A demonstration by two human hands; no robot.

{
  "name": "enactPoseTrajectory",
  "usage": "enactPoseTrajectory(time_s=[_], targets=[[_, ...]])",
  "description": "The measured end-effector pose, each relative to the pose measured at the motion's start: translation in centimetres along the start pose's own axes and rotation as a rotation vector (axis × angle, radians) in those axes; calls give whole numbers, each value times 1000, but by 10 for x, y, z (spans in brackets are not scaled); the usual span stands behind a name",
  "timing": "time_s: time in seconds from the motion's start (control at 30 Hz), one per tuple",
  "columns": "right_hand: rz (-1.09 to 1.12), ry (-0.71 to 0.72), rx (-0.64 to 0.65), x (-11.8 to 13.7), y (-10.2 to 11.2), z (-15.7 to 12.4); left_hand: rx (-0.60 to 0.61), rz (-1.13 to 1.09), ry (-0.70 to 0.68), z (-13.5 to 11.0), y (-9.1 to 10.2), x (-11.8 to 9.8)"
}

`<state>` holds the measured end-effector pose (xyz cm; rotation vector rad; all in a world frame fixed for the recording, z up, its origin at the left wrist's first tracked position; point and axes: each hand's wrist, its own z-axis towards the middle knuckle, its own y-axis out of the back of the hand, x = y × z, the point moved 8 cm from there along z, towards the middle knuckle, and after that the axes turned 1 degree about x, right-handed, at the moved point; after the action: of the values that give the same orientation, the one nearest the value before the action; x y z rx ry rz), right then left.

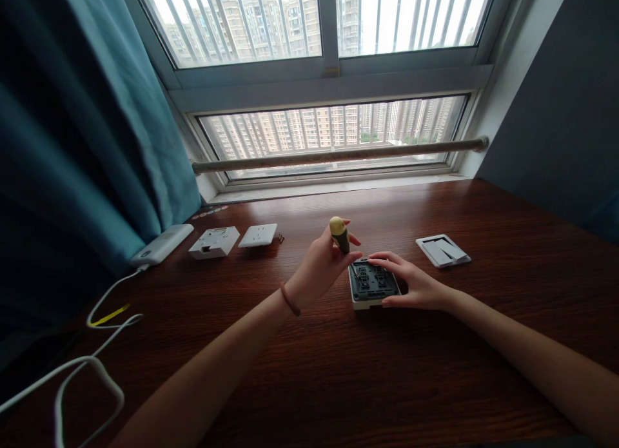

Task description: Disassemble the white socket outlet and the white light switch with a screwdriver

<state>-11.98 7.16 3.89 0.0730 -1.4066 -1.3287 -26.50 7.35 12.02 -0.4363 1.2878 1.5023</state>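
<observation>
In my left hand [319, 267] is a screwdriver [340, 235] with a yellow and dark handle, held tilted; its tip points down at the left side of a wall switch [373, 282]. The switch lies on the wooden table with its dark inner mechanism uncovered, in a white box. My right hand [409, 282] grips the right side of this switch, fingers at its far edge and thumb at the near edge. Whether the screwdriver tip sits in a screw is too small to tell.
A white switch cover [442, 251] lies to the right. At the left are a white socket box [214, 243], a socket faceplate [258, 235], small screws [281, 238], a white power strip [163, 245] with its cable [97, 361], and a yellow strip [111, 315]. Blue curtain [97, 113] hangs left; a window stands behind.
</observation>
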Motion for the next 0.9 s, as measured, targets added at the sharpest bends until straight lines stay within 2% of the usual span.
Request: enactPoseTrajectory(time_s=[0.1,0.2,0.3,0.53,0.9], targets=[[-7,-6,0,-1,-1,0,100,-253,80,1,-5,3],[-7,-3,-4,-1,-1,0,180,-345,101,2,-7,2],[-4,-2,-5,0,-1,0,189,-325,97,2,-4,-1],[-5,-13,-3,-1,-1,-1,112,-254,82,3,12,-8],[-4,-4,-8,-1,0,-1,135,-207,76,3,6,-6]])
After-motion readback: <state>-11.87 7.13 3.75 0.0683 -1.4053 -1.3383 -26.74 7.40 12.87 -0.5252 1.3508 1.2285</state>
